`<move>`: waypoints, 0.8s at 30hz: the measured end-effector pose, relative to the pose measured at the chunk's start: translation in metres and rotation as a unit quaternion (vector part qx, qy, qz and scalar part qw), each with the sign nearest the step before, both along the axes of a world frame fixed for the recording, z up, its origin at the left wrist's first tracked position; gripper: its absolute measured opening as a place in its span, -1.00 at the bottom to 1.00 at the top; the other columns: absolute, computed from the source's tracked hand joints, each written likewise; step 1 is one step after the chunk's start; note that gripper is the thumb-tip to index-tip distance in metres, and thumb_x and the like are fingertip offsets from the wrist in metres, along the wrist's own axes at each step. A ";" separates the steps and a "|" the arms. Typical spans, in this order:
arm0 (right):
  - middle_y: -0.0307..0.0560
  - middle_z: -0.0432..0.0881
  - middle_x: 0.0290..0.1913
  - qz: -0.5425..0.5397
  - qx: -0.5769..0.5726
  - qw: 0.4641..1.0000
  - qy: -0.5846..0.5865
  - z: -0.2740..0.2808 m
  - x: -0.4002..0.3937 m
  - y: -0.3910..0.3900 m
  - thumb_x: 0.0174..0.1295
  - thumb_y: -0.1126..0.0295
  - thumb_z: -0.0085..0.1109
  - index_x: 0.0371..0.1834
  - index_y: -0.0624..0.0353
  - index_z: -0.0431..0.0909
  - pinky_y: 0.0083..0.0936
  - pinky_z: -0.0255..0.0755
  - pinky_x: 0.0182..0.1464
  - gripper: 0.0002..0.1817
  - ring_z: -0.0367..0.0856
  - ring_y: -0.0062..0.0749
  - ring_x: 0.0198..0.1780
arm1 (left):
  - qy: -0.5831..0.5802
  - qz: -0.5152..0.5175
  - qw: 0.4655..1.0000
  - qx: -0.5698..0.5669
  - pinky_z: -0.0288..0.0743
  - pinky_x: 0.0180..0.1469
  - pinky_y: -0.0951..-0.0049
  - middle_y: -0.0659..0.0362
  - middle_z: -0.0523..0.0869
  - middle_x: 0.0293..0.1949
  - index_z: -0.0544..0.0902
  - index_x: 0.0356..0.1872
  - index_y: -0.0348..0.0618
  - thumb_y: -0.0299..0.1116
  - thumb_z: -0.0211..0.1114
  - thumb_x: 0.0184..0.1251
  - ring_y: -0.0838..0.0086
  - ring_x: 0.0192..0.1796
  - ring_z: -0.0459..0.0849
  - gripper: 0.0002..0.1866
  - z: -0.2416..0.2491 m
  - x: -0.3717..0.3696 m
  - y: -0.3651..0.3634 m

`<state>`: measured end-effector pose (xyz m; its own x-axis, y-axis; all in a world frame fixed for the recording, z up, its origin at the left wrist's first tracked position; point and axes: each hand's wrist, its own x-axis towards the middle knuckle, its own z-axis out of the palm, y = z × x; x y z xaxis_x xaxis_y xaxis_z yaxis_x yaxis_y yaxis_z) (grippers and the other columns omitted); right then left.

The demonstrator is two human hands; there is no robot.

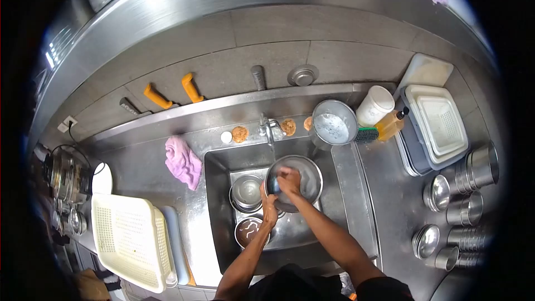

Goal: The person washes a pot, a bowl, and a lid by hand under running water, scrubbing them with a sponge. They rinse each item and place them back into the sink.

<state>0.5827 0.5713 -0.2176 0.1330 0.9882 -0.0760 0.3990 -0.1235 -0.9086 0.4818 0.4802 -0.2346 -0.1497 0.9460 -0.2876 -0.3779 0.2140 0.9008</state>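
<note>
Beneath both hands, a steel sink (225, 245) is being worked over, with bare floor being left open between the forearms. Within it, a large metal bowl (308, 181) is being gripped at its left rim by the left hand (270, 206), while its inside is apparently being rubbed by the right hand (289, 181); with that hand being blurred, whether anything is being held in it cannot be told. A firm rim grip and a sweep following the curved wall seem to be called for. Beyond and right of the right hand, the sink's far corner is being crowded by a foamy pot (333, 127). Left of the left hand, little clearance is being left beside nested bowls (247, 191). Beyond both hands, upward room is being limited by the faucet (268, 129).
</note>
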 end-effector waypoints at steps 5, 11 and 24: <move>0.04 0.61 -0.44 0.205 0.224 0.912 -0.275 0.039 0.026 0.037 -0.06 0.52 0.17 -0.41 0.17 0.64 -0.21 0.50 -0.20 -0.87 0.64 0.04 -0.26 | 0.107 0.065 0.985 0.122 0.07 0.44 0.34 -0.10 0.28 0.34 0.14 0.45 -0.31 -0.27 0.08 -0.02 0.24 0.41 0.23 -0.13 0.063 -0.003 0.010; -0.05 0.64 -0.10 0.068 -0.104 0.991 0.045 0.018 -0.041 -0.021 0.31 0.39 -0.01 0.13 0.23 0.55 -0.42 0.52 -0.03 -0.65 0.62 -0.32 -0.05 | 0.042 0.176 0.973 0.145 0.07 0.51 0.26 -0.06 0.34 0.37 0.22 0.42 -0.37 -0.26 0.29 0.13 0.20 0.47 0.26 -0.18 0.036 -0.006 0.028; 0.26 0.61 0.09 0.458 0.287 0.808 -0.235 0.141 -0.155 0.011 0.05 0.11 0.48 0.11 0.31 0.57 -0.15 0.40 0.25 -0.37 0.55 0.07 0.17 | 0.337 0.155 0.926 0.067 0.36 0.32 0.07 -0.08 0.32 0.20 0.11 0.48 0.31 -0.16 0.27 0.14 -0.05 0.31 0.37 -0.17 0.077 -0.076 -0.022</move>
